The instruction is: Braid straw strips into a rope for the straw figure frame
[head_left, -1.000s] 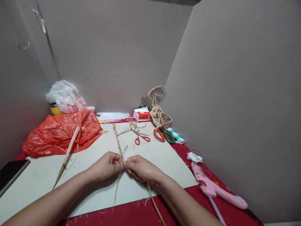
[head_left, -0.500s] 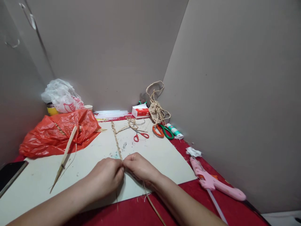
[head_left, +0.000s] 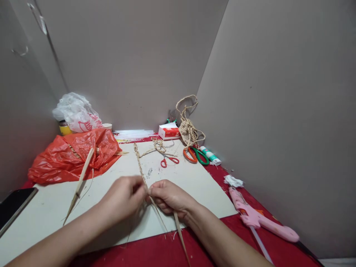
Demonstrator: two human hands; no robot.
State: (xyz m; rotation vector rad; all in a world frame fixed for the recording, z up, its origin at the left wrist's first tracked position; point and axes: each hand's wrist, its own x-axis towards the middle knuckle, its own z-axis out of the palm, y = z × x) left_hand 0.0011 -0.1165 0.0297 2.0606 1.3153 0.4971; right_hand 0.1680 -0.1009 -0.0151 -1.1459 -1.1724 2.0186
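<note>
My left hand [head_left: 124, 198] and my right hand [head_left: 168, 196] meet at the middle of a pale board [head_left: 194, 193], both pinched on the near end of a thin braid of straw [head_left: 139, 163]. The braid runs away from my fingers toward the back of the board. Loose straw strands [head_left: 178, 228] hang from my hands toward the front edge, over the red cloth [head_left: 155, 252]. My left hand is slightly smeared by motion.
A red plastic bag [head_left: 69, 155] with straw stalks lies at the left, a white bag [head_left: 76, 113] behind it. Small red scissors [head_left: 168, 160], orange-green scissors [head_left: 196, 155], a twine tangle [head_left: 187, 128], a red-white box [head_left: 169, 131] and a glue stick [head_left: 211, 156] sit at the back. A pink glue gun [head_left: 258, 218] lies right; a dark phone [head_left: 13, 204] left.
My hands stayed together on the braid end, fingers shifting. The loose strands below my hands swung to the right. The view shifted slightly.
</note>
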